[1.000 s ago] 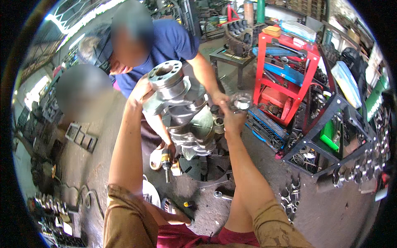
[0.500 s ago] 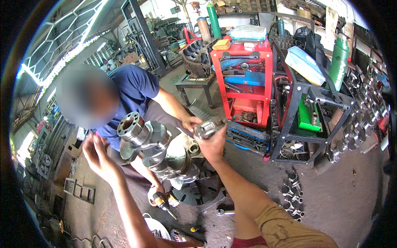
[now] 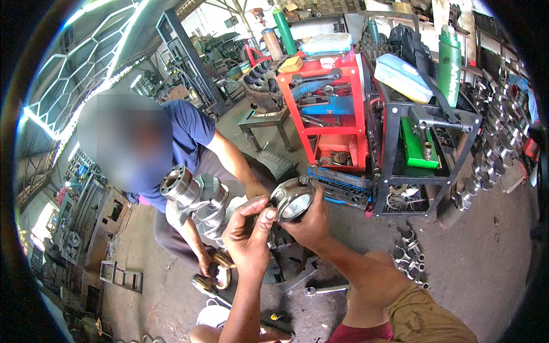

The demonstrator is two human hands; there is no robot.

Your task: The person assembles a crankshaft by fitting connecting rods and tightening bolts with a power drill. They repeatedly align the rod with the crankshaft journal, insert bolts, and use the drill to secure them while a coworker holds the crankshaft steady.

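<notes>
My right hand (image 3: 313, 224) is closed around a connecting rod (image 3: 282, 199), its round big-end bore facing up toward me. At the near left side of that ring, the thumb and fingers of my left hand (image 3: 249, 231) press together against its edge. Whether a small part sits between those fingertips is hidden. Just beyond my left hand stands a crankshaft (image 3: 182, 184), upright with shiny journals. Across from me crouches a person in a dark blue shirt (image 3: 186, 123), one hand low on a yellow and black power drill (image 3: 210, 281).
A red tool cart (image 3: 360, 108) and a black metal cart (image 3: 394, 157) stand ahead right. An open blue socket set (image 3: 340, 188) lies beside them. Several connecting rods (image 3: 410, 257) and a ratchet wrench (image 3: 325, 290) rest on the floor. Crankshafts (image 3: 494, 151) line the right side.
My left hand has come across from the far left to the connecting rod. The rod has turned so its bore shows, and the co-worker's hand has left it. The drill has shifted down and left.
</notes>
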